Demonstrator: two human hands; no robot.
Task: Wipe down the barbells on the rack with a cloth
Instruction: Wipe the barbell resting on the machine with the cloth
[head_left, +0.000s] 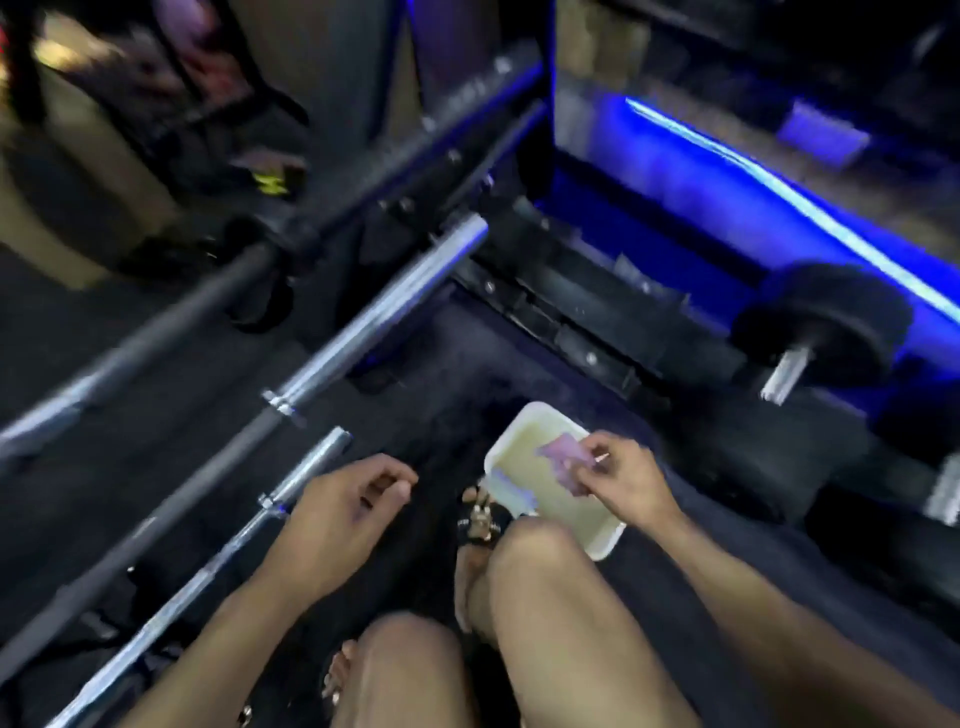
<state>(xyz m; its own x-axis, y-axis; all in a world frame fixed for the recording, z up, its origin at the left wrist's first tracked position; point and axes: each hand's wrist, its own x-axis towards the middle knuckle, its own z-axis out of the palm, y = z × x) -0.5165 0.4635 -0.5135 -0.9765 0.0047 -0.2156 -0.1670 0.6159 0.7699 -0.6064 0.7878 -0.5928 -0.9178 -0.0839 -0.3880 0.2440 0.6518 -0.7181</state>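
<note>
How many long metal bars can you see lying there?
3. A short chrome bar lies nearest, beside the left hand. A longer chrome bar lies in the middle. A dark steel bar lies farthest left. Blur may hide others.

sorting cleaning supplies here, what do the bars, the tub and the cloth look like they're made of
The bars look like bare or chromed steel: silvery, with bright streaks of reflected light. The tub looks like off-white plastic with a smooth, thin rim; the blur leaves it open. The cloth pinched by the right hand looks like thin, soft pale fabric, since it folds limply.
</note>
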